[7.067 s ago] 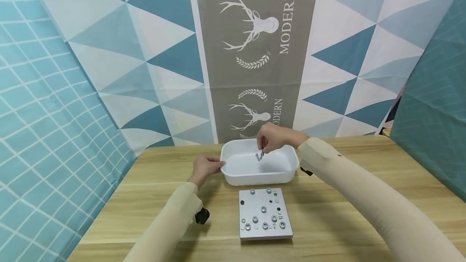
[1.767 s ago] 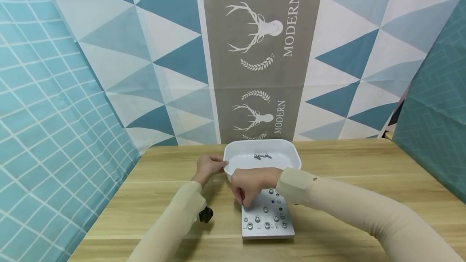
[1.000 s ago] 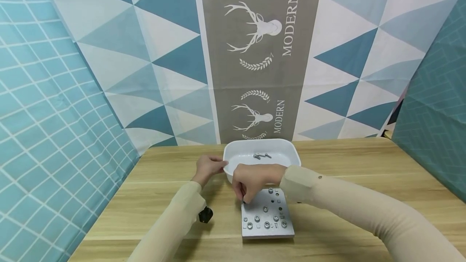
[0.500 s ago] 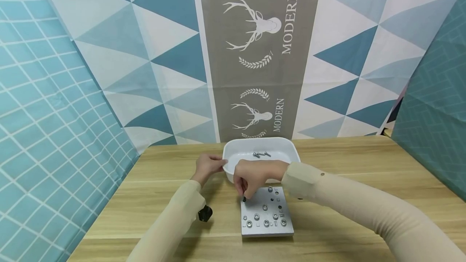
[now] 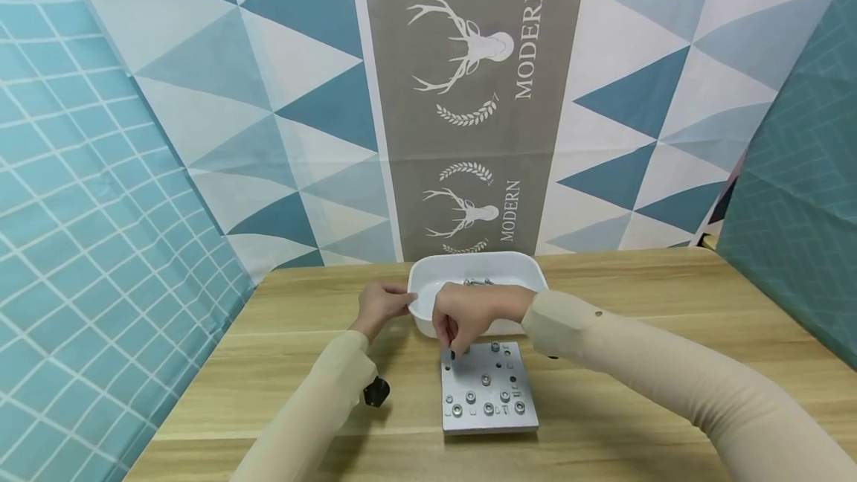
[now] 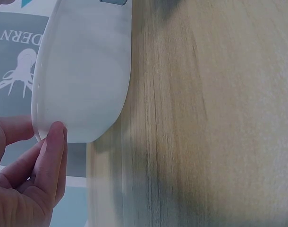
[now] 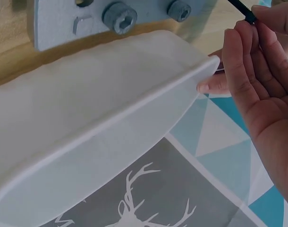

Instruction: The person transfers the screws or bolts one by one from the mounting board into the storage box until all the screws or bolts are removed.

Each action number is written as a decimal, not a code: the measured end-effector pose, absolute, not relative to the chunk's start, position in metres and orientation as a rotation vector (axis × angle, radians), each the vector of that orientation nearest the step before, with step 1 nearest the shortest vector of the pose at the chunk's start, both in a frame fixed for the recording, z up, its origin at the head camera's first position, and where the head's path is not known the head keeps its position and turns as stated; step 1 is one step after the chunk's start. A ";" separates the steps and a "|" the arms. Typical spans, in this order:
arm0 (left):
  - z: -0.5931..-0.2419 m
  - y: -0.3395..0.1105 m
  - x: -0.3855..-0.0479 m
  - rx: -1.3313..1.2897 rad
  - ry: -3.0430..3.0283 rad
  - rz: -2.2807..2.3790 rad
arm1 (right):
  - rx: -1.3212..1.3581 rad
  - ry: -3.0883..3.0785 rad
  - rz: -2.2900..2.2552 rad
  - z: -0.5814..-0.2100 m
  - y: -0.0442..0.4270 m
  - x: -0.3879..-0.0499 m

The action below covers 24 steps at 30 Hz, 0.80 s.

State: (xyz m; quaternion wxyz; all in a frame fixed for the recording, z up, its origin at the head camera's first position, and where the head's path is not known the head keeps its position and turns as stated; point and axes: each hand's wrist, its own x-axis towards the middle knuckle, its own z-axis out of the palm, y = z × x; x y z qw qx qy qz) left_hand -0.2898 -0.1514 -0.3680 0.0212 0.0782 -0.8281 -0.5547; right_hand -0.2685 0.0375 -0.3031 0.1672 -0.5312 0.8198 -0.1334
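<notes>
My right hand [image 5: 460,312] pinches a black screw [image 7: 241,10] between thumb and fingertips, just above the back left part of a silver metal plate [image 5: 465,381]. In the right wrist view the screw's threaded shank shows above the right hand [image 7: 264,71]. A small dark hole [image 5: 447,368] is visible near the plate's left edge. Several silver socket-head bolts [image 7: 119,18] stand in the plate. My left hand [image 5: 380,305] holds the left end of a white tray [image 5: 428,324], thumb and fingers on its rim, as the left wrist view shows with the left hand [image 6: 38,170].
A few loose silver bolts [image 5: 478,282] lie inside the tray, behind the right hand. Plate and tray rest on a wooden table [image 5: 623,400]. A patterned cloth backdrop [image 5: 321,95] rises right behind the table.
My right hand has gone from the tray to the plate's back left, then lifted slightly; the black screw there has come out, uncovering a hole. My left hand stays on the tray.
</notes>
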 end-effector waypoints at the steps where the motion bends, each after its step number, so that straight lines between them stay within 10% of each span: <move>1: -0.368 -0.151 -0.290 0.243 -2.571 -1.714 | -1.508 2.338 -0.385 -0.302 0.038 -0.269; 24: -0.365 -0.150 -0.287 0.268 -2.561 -1.754 | -1.482 2.455 -0.358 -0.275 0.056 -0.283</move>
